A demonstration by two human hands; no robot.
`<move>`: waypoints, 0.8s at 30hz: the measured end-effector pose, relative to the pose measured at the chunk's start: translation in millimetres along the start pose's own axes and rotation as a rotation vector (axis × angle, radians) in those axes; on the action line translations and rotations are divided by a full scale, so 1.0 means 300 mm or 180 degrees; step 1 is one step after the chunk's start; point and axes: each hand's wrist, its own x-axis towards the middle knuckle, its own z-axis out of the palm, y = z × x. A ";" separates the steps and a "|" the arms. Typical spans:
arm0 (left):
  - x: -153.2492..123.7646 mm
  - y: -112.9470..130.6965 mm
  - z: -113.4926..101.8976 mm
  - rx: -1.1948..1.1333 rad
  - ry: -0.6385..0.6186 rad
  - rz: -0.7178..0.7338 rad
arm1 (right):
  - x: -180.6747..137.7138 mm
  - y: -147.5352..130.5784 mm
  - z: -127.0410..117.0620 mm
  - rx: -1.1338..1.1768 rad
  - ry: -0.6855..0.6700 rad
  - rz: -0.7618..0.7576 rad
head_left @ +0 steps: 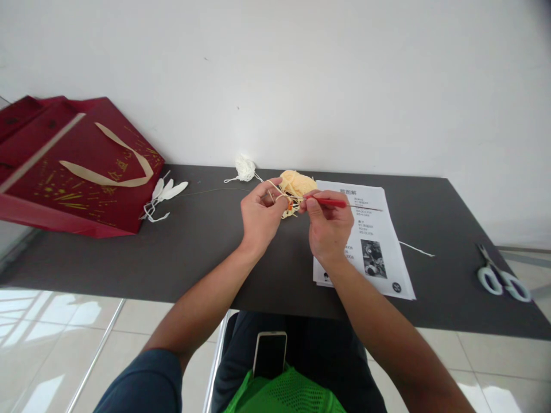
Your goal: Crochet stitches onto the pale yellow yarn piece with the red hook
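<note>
My right hand (pixel 329 226) is closed around a crochet hook (pixel 331 202) with a red handle. The hook's thin metal shaft sticks out to the right, over the paper. Opposite it, my left hand (pixel 263 215) pinches pale yellow yarn (pixel 289 207), with a strand running over the fingers. Something small and orange shows in the yarn between the two hands; I cannot make out what it is. Just behind the hands lies a pale yellow yarn ball (pixel 298 182). The hook's working tip is too small to see clearly.
Printed sheets (pixel 379 229) lie under my right hand. Scissors (pixel 501 278) rest at the table's right end. A white yarn ball (pixel 245 168) sits by the wall, white feathers (pixel 169 190) beside a red paper bag (pixel 86 172). A phone (pixel 270 354) is on my lap.
</note>
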 end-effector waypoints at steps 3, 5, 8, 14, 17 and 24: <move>-0.001 0.002 -0.002 0.0057 0.0040 0.0061 | -0.012 -0.008 0.005 -0.0205 -0.0044 -0.0119; -0.002 0.004 -0.004 0.0163 0.0101 0.0084 | -0.023 -0.008 0.007 -0.0410 -0.0054 -0.0190; 0.001 0.007 -0.005 0.0263 0.0184 0.0093 | -0.040 -0.001 0.001 -0.0757 -0.0060 -0.0442; 0.018 0.008 -0.001 -0.0356 0.0220 -0.0391 | -0.041 0.005 -0.024 -0.1139 -0.0585 -0.0813; 0.027 0.016 -0.006 -0.0771 0.0076 -0.0793 | -0.030 0.008 -0.031 -0.1272 -0.0644 -0.0867; 0.051 0.036 -0.032 -0.1397 -0.0441 -0.1352 | -0.018 0.016 -0.031 -0.1157 -0.0722 -0.0826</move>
